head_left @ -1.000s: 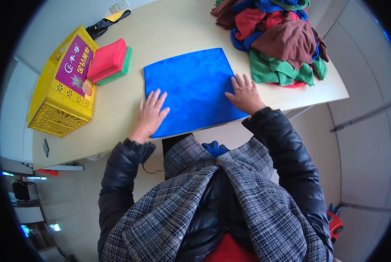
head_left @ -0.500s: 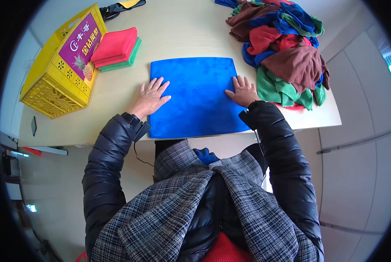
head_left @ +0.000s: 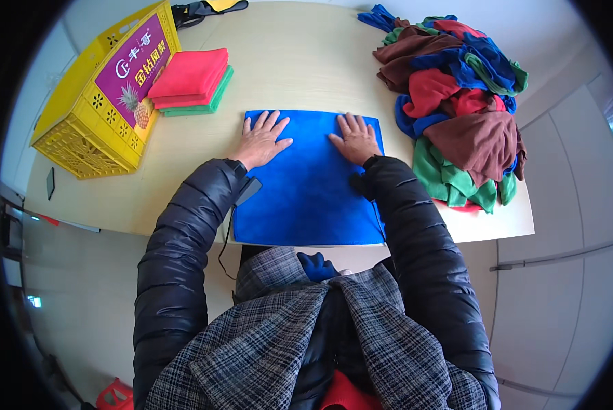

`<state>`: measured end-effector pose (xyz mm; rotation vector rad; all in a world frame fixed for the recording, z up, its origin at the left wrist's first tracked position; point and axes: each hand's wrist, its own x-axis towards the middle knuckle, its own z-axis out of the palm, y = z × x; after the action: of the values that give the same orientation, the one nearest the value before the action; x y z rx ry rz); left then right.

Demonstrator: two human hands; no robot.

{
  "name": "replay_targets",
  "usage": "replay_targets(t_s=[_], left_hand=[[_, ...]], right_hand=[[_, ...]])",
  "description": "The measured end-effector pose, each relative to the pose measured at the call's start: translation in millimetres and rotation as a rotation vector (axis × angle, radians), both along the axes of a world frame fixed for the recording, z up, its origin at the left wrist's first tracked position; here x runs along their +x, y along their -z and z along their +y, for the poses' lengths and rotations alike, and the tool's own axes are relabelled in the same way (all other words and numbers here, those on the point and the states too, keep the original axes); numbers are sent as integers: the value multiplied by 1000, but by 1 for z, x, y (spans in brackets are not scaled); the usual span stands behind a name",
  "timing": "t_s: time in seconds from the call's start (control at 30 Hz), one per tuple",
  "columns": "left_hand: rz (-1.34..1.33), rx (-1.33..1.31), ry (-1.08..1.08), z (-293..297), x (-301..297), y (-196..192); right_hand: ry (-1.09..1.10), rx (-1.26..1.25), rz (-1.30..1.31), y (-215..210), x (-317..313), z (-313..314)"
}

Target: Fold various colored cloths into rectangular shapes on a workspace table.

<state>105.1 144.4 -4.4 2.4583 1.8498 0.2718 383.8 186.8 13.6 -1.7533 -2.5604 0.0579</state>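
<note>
A blue cloth (head_left: 306, 184) lies spread flat on the table in front of me, its near edge along the table's front edge. My left hand (head_left: 260, 140) rests on its far left part, palm down with the fingers apart. On the far right part lies my right hand (head_left: 357, 139), also flat with spread fingers. Neither hand grips anything. To the left is a stack of folded cloths, red ones (head_left: 190, 74) on top of green (head_left: 214, 102).
A yellow plastic crate (head_left: 108, 109) with a purple label stands on the left of the table (head_left: 299, 55). A tall heap of crumpled red, blue, green and brown cloths (head_left: 470, 137) fills the right side. A small dark flat object (head_left: 50, 183) lies near the left edge.
Both hands have slid from the cloth's side edges toward its far part and closer together. The whole view has shifted slightly, with the cloth lower in it.
</note>
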Motion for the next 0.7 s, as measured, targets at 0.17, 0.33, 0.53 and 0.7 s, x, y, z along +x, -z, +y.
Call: replay_targets(t_s=[0.17, 0.33, 0.53, 0.7], left_hand=[[-10, 33, 4, 8, -7, 8], [-10, 23, 3, 12, -4, 2], [42, 45, 77, 17, 35, -10], [-65, 12, 93, 36, 67, 3]], right_hand=[[70, 42, 41, 9, 28, 15], [123, 46, 70, 7, 45, 15], [-22, 128, -14, -2, -12, 4], [-89, 98, 4, 12, -34, 11]])
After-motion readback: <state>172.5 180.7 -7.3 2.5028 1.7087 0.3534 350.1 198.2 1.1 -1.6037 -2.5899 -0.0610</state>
